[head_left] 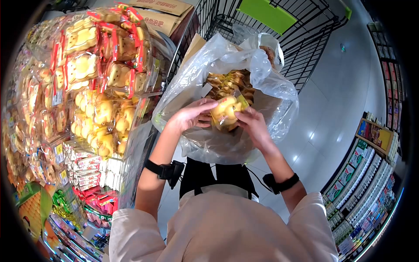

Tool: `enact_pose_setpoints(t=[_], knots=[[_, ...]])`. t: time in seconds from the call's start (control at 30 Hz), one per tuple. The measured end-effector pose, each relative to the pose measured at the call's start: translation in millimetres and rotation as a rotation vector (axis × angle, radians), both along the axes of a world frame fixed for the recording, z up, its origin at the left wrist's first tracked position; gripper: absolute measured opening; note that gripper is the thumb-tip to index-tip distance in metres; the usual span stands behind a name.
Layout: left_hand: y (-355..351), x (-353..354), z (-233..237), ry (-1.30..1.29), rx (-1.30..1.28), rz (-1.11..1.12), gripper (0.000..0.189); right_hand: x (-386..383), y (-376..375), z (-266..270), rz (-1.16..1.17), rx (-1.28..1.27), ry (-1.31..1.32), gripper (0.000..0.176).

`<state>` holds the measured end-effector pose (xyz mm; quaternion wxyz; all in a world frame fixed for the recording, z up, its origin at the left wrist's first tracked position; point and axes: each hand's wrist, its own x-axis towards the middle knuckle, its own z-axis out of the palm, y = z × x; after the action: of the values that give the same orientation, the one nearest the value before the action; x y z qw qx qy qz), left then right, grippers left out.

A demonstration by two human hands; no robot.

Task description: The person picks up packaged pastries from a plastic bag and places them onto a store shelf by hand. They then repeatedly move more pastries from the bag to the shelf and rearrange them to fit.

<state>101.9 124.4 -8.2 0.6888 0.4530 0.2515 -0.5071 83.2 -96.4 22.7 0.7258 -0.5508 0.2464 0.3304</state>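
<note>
Between my two hands is a yellow, bear-shaped pastry in a clear wrapper (227,109), held over an open bag. My left hand (196,114) grips its left side with the fingers curled. On the right edge, my right hand (254,125) pinches the wrapper. Below and behind it, several more wrapped pastries (229,82) lie inside a box lined with a large clear plastic bag (200,146). The bag's loose rim is folded outward all round. Both forearms wear black straps.
A black wire shopping cart (316,50) with a green panel (267,16) stands behind the bag. On the left, clear display bins hold wrapped bear-shaped pastries (83,65) and yellow ones (104,111). Stocked shelves (366,187) line the right, across a shiny tiled floor (314,113).
</note>
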Motion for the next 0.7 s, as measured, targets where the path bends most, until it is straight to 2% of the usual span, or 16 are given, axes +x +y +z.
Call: enact_pose_setpoints(t=[0.07, 0.1, 0.2, 0.23, 0.27, 0.33, 0.4, 0.47, 0.5, 0.53, 0.6, 0.63, 0.7], knots=[[12, -9, 23, -0.101, -0.090, -0.072, 0.063, -2, -10, 20, 0.165, 0.019, -0.110, 0.026], [17, -17, 31, -0.260, -0.174, -0.064, 0.068, -2, -10, 30, 0.249, 0.028, -0.166, 0.027], [24, -31, 59, -0.358, -0.309, -0.095, 0.066, 2, 8, 60, 0.370, 0.004, -0.223, 0.024], [25, -36, 73, -0.337, -0.251, -0.110, 0.063, 3, 18, 70, 0.416, -0.039, -0.281, 0.024], [26, -41, 83, -0.389, -0.221, -0.111, 0.062, 3, 29, 75, 0.346, -0.043, -0.363, 0.026], [30, -55, 96, -0.368, -0.164, 0.084, 0.061, 0, 55, 82, 0.218, -0.032, -0.521, 0.029], [31, -76, 97, -0.435, -0.249, 0.430, 0.060, -10, 82, 96, 0.124, -0.088, -0.697, 0.061], [36, -90, 110, -0.607, -0.275, 0.619, 0.057, -26, 102, 112, 0.213, -0.271, -0.820, 0.074], [39, -98, 108, -0.671, -0.168, 0.673, 0.059, -35, 112, 113, 0.240, -0.337, -0.885, 0.080], [44, -108, 107, -0.716, -0.128, 0.693, 0.059, -44, 123, 117, 0.273, -0.334, -0.899, 0.077], [52, -119, 107, -0.673, -0.217, 0.839, 0.051, -48, 138, 115, 0.502, -0.579, -1.211, 0.070], [59, -123, 108, -0.653, -0.245, 0.862, 0.052, -50, 149, 116, 0.487, -0.587, -1.211, 0.060], [75, -130, 111, -0.610, -0.300, 0.898, 0.059, -48, 162, 109, 0.550, -0.504, -1.209, 0.055]])
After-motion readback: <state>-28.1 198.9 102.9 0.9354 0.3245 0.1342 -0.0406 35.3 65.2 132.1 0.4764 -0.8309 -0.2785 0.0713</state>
